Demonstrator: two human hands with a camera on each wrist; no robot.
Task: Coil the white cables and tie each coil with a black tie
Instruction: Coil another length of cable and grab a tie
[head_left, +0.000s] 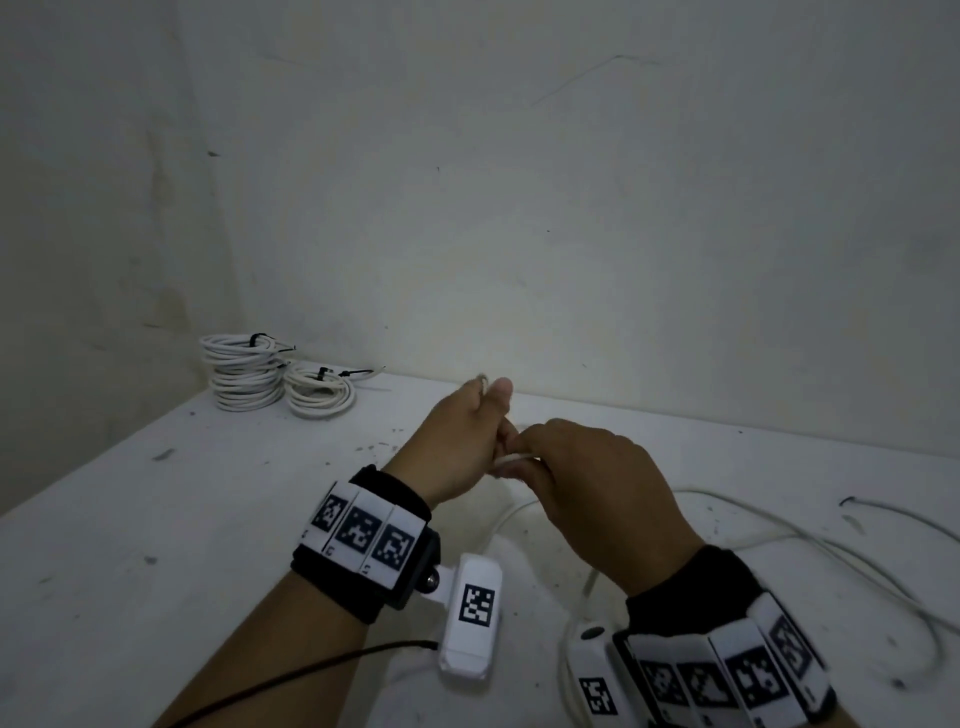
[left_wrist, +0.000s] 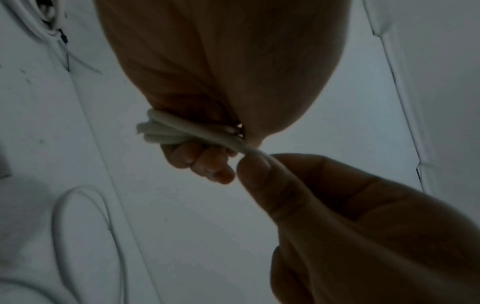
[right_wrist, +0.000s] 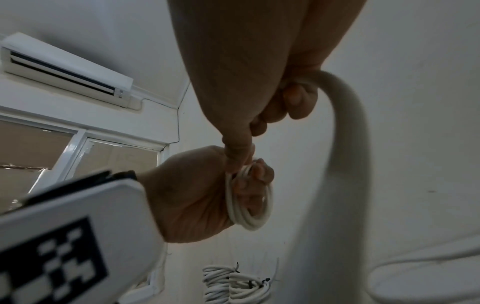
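My left hand (head_left: 480, 423) is raised over the table with a small coil of white cable (left_wrist: 166, 131) wound round its curled fingers. Seen from the right wrist, the coil (right_wrist: 249, 202) shows several loops on those fingers. My right hand (head_left: 535, 457) is right beside it and pinches the running part of the same cable (left_wrist: 250, 151) between thumb and fingers. That cable (right_wrist: 345, 144) leaves the right hand and trails down to the table, where its loose length (head_left: 789, 543) lies in wide curves at the right. No loose black tie shows.
Two piles of coiled white cable bound with black ties (head_left: 244, 376) (head_left: 319, 397) stand at the table's back left corner against the wall. A black wire (head_left: 311, 670) runs from my left wrist camera. High on the wall, an air conditioner (right_wrist: 64, 70) hangs above a window.
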